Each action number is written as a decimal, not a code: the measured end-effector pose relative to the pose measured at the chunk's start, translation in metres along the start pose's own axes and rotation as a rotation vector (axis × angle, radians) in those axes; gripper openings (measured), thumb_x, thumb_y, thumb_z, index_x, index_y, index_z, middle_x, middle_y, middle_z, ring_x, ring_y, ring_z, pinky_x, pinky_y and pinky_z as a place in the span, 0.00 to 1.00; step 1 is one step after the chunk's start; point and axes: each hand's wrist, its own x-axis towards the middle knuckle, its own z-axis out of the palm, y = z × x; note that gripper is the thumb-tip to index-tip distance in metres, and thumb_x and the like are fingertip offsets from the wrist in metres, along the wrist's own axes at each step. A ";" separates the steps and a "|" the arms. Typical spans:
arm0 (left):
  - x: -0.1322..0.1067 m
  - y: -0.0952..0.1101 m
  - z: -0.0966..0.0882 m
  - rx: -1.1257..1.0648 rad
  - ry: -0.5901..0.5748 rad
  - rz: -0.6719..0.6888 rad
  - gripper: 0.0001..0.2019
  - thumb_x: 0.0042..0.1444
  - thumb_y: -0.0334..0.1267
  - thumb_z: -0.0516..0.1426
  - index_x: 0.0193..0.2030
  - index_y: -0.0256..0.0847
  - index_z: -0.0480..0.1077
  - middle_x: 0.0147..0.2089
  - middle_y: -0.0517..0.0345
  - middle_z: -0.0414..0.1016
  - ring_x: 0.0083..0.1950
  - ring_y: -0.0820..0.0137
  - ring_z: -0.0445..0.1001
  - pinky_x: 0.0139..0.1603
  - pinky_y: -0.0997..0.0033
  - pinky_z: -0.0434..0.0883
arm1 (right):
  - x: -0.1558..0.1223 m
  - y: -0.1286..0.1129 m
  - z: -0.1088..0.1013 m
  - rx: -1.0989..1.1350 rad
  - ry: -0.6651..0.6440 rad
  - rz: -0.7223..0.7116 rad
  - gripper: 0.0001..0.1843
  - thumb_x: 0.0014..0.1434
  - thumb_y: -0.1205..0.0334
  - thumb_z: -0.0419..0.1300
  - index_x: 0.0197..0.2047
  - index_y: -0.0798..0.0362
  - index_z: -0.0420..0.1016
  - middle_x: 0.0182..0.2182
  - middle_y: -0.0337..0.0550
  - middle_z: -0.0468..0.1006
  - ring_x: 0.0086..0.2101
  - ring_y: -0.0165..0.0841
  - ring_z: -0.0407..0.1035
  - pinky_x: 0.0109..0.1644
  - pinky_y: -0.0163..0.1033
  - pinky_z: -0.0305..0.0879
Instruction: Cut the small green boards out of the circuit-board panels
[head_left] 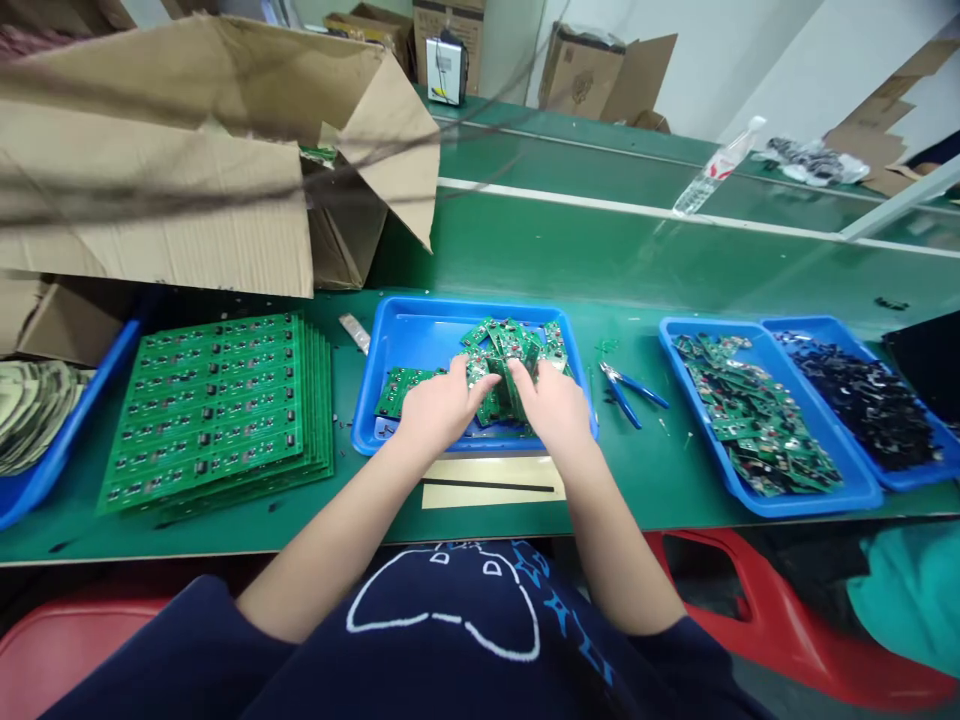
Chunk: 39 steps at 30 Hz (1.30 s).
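Observation:
Both my hands reach into a blue tray (420, 335) in front of me that holds a heap of small green circuit boards (517, 350). My left hand (439, 405) curls its fingers around boards at the heap's left side. My right hand (551, 400) grips the boards from the right, fingers pressed into the pile. A few boards (397, 385) lie apart at the tray's left. What exactly sits between the fingers is partly hidden by the hands.
A stack of large green circuit panels (217, 405) lies left of the tray. Blue-handled cutters (630, 385) rest to the right, then two blue trays with green boards (750, 420) and black parts (862, 395). An open cardboard box (187, 150) stands behind. A tan strip (487, 485) lies near me.

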 end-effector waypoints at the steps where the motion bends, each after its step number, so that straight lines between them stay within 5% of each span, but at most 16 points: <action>1: -0.001 -0.009 -0.004 0.021 0.008 -0.026 0.29 0.59 0.56 0.36 0.54 0.37 0.60 0.35 0.44 0.77 0.38 0.53 0.76 0.34 0.62 0.69 | 0.001 0.002 -0.004 -0.022 -0.010 -0.004 0.27 0.62 0.43 0.40 0.38 0.57 0.69 0.31 0.55 0.77 0.34 0.42 0.73 0.33 0.38 0.60; 4: -0.005 -0.038 -0.016 0.112 0.006 -0.202 0.28 0.58 0.56 0.41 0.53 0.35 0.60 0.38 0.42 0.76 0.40 0.53 0.76 0.35 0.62 0.69 | 0.003 0.006 -0.012 -0.016 0.022 -0.036 0.23 0.61 0.46 0.45 0.42 0.57 0.69 0.31 0.53 0.78 0.35 0.42 0.73 0.34 0.38 0.60; 7: -0.009 -0.060 -0.020 0.131 -0.126 -0.300 0.30 0.55 0.59 0.44 0.50 0.32 0.62 0.40 0.39 0.76 0.41 0.51 0.75 0.34 0.61 0.69 | -0.003 -0.005 -0.011 0.071 0.134 -0.076 0.18 0.62 0.52 0.46 0.45 0.56 0.67 0.31 0.48 0.77 0.34 0.39 0.72 0.34 0.38 0.60; 12: -0.011 -0.066 -0.016 0.112 -0.135 -0.286 0.28 0.54 0.59 0.43 0.45 0.34 0.65 0.40 0.39 0.75 0.42 0.50 0.74 0.35 0.60 0.69 | -0.016 -0.053 0.014 0.094 -0.189 -0.300 0.23 0.61 0.46 0.45 0.34 0.56 0.71 0.28 0.53 0.77 0.31 0.41 0.72 0.32 0.40 0.62; 16: -0.009 -0.072 -0.014 0.028 -0.100 -0.299 0.26 0.52 0.58 0.47 0.42 0.34 0.64 0.38 0.40 0.75 0.40 0.51 0.74 0.32 0.62 0.67 | -0.012 -0.077 0.041 0.073 -0.187 -0.273 0.22 0.59 0.46 0.49 0.36 0.58 0.69 0.30 0.58 0.76 0.32 0.43 0.72 0.32 0.41 0.63; 19: -0.009 -0.083 -0.014 -0.197 -0.001 -0.299 0.23 0.47 0.58 0.52 0.36 0.39 0.62 0.29 0.51 0.72 0.31 0.61 0.73 0.27 0.69 0.64 | -0.005 -0.072 0.048 0.263 -0.163 -0.303 0.12 0.56 0.54 0.55 0.35 0.54 0.66 0.25 0.44 0.74 0.27 0.36 0.69 0.30 0.37 0.61; 22: -0.014 -0.092 -0.014 -0.513 0.127 -0.219 0.19 0.45 0.56 0.55 0.26 0.43 0.56 0.19 0.66 0.58 0.20 0.73 0.62 0.21 0.75 0.57 | -0.001 -0.058 0.045 0.653 -0.209 -0.414 0.08 0.54 0.57 0.55 0.32 0.51 0.61 0.16 0.29 0.62 0.19 0.27 0.61 0.25 0.32 0.56; 27: -0.020 -0.080 -0.005 -0.839 0.178 -0.072 0.19 0.45 0.52 0.56 0.21 0.41 0.53 0.15 0.70 0.50 0.18 0.79 0.50 0.19 0.77 0.50 | -0.005 -0.043 0.037 1.147 -0.356 -0.401 0.10 0.52 0.55 0.54 0.29 0.49 0.55 0.14 0.26 0.56 0.14 0.24 0.55 0.18 0.30 0.53; 33: -0.024 -0.042 0.014 -1.189 0.056 -0.174 0.15 0.53 0.52 0.48 0.34 0.42 0.59 0.14 0.72 0.54 0.13 0.79 0.51 0.15 0.78 0.51 | -0.001 -0.039 0.043 1.094 -0.252 -0.330 0.17 0.54 0.47 0.53 0.24 0.50 0.57 0.15 0.30 0.59 0.16 0.25 0.59 0.18 0.31 0.57; 36: -0.024 -0.036 0.012 -1.127 0.008 -0.162 0.16 0.55 0.52 0.45 0.30 0.41 0.59 0.13 0.70 0.53 0.12 0.78 0.51 0.16 0.76 0.53 | 0.002 -0.034 0.042 1.013 -0.239 -0.319 0.21 0.56 0.43 0.49 0.23 0.51 0.57 0.15 0.31 0.61 0.16 0.26 0.61 0.18 0.32 0.57; 39: -0.021 -0.039 0.007 -0.864 0.132 -0.074 0.16 0.56 0.50 0.45 0.27 0.41 0.61 0.18 0.63 0.62 0.20 0.72 0.63 0.24 0.72 0.63 | 0.001 -0.030 0.038 0.900 -0.203 -0.296 0.21 0.58 0.44 0.47 0.22 0.50 0.56 0.14 0.31 0.61 0.14 0.27 0.63 0.18 0.32 0.55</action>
